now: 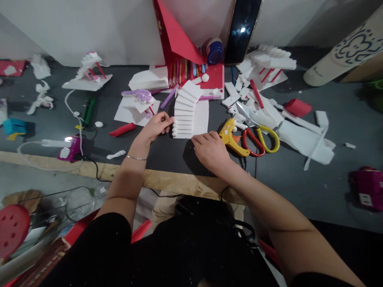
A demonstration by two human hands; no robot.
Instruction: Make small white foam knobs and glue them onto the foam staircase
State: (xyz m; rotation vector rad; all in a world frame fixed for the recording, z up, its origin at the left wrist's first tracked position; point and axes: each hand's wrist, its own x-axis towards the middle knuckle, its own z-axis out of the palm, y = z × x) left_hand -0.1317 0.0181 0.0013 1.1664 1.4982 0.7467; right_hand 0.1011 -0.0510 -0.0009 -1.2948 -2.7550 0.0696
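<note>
The curved fan of white strips [183, 113] lies flat on the dark surface [161, 157], between my two hands and partly over a white sheet [201, 119]. Its long axis runs away from me; the near end points at me almost squarely, and the far end bends to my right. The near strips lie side to side, while the farther ones slant, their right ends dipping toward me. Small white beads [174, 130] line the left edge at the near end. My left hand [157, 125] has thumb and fingertips drawn together at that edge, by the beads; I cannot tell whether they grip anything. My right hand [211, 150] lies palm down, fingertips at the sheet's near edge, thumb hidden, so its grip I cannot tell. Just beside it is the yellow glue gun [229, 137], then the scissors [249, 124].
</note>
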